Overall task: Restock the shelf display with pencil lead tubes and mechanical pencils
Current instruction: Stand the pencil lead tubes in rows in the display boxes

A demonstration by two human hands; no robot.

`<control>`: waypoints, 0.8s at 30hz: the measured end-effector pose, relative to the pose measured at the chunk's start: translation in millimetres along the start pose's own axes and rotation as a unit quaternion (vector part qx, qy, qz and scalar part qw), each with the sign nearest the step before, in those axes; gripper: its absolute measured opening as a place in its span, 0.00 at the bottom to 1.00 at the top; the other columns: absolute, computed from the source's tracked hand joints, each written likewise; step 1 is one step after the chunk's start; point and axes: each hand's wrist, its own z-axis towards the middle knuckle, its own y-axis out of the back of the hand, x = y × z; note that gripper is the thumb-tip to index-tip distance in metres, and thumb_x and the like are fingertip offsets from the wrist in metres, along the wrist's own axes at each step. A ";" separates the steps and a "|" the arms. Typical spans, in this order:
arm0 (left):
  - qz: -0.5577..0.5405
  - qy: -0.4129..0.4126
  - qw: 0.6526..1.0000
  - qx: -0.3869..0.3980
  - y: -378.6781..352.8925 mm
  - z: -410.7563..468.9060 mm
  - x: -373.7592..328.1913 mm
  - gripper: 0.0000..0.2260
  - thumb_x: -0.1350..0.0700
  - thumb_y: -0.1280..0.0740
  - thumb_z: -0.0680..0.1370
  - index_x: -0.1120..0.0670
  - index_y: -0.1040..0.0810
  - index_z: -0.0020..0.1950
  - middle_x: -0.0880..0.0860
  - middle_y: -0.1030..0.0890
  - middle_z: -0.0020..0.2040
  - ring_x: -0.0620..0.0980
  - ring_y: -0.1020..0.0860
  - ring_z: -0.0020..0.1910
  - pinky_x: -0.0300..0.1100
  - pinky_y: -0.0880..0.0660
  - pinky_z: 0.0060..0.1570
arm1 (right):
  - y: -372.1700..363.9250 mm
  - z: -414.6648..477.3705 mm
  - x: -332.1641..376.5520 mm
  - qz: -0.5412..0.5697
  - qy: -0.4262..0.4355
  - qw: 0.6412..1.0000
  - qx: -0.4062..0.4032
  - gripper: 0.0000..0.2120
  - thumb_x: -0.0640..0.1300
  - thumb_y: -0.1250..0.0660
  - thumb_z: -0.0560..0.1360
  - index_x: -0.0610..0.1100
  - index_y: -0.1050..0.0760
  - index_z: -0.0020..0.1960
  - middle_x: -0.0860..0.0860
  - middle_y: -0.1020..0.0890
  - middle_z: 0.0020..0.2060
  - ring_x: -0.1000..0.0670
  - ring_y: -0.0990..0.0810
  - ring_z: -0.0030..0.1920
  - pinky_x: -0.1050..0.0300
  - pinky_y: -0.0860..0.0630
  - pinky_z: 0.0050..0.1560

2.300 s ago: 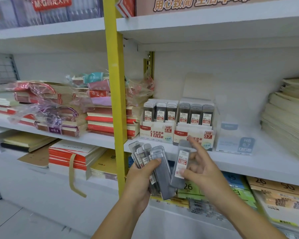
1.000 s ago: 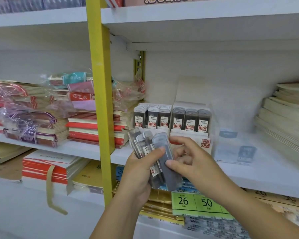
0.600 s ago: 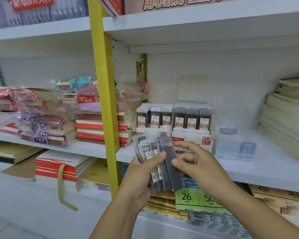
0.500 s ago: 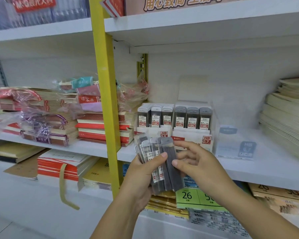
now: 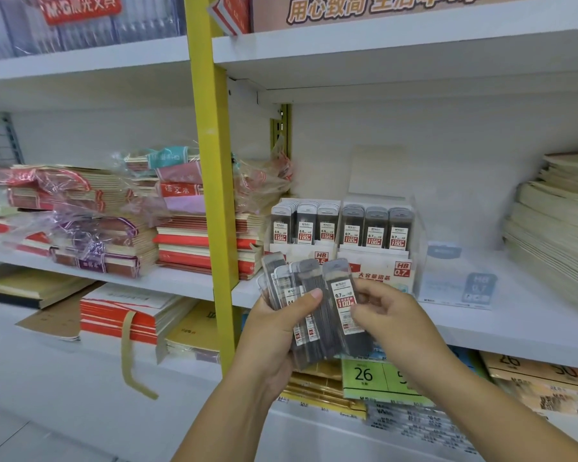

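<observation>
Shelf (image 5: 531, 315): white, middle tier of a shop rack, with a green price tag reading 26 on its front edge.
Yellow upright (image 5: 214, 195): runs top to bottom, left of the lead display.
Notebook stacks (image 5: 97, 225): film-wrapped bundles on the shelf left of the upright.
Pale paper stack (image 5: 558, 235): at the shelf's right end.
HB 0.7 display box (image 5: 377, 261): three rows of lead tubes standing upright.
HB 0.5 display box (image 5: 301, 253): touching its left side, also three rows.
Clear box (image 5: 454, 278): just right of the 0.7 box, contents unclear.
Left hand (image 5: 274, 331): grips a fan of lead tubes (image 5: 301, 288) in front of the display boxes, thumb across the fronts.
Right hand (image 5: 391, 315): close beside the left, thumb and fingers pinching the right edge of the 0.7 lead tube (image 5: 342, 295), the frontmost of the fan.
</observation>
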 end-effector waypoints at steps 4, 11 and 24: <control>-0.002 -0.002 1.000 -0.002 -1.3 -0.8 -2.0 0.24 0.56 0.22 0.64 0.53 0.20 0.59 0.59 0.13 0.51 0.60 0.14 0.48 0.53 0.18 0.37 | 1.3 1.4 -3.0 0.103 -0.064 0.993 0.010 0.15 0.36 0.38 0.79 0.54 0.20 0.56 0.53 0.15 0.50 0.53 0.16 0.52 0.53 0.19 0.49; 0.006 -0.013 1.000 -0.015 2.3 1.5 -8.9 0.23 0.56 0.23 0.65 0.52 0.20 0.59 0.57 0.13 0.52 0.58 0.14 0.50 0.61 0.18 0.48 | 8.6 5.2 10.6 -0.008 0.016 0.998 -0.061 0.09 0.41 0.33 0.77 0.54 0.22 0.54 0.59 0.15 0.45 0.60 0.16 0.45 0.70 0.23 0.37; -0.002 -0.041 0.999 -0.019 6.1 21.6 -15.8 0.12 0.55 0.23 0.65 0.46 0.14 0.47 0.56 0.13 0.51 0.58 0.14 0.50 0.65 0.20 0.53 | 104.0 90.3 78.6 -0.438 0.162 0.873 -0.139 0.18 0.41 0.28 0.73 0.61 0.32 0.51 0.62 0.21 0.40 0.63 0.22 0.41 0.64 0.29 0.40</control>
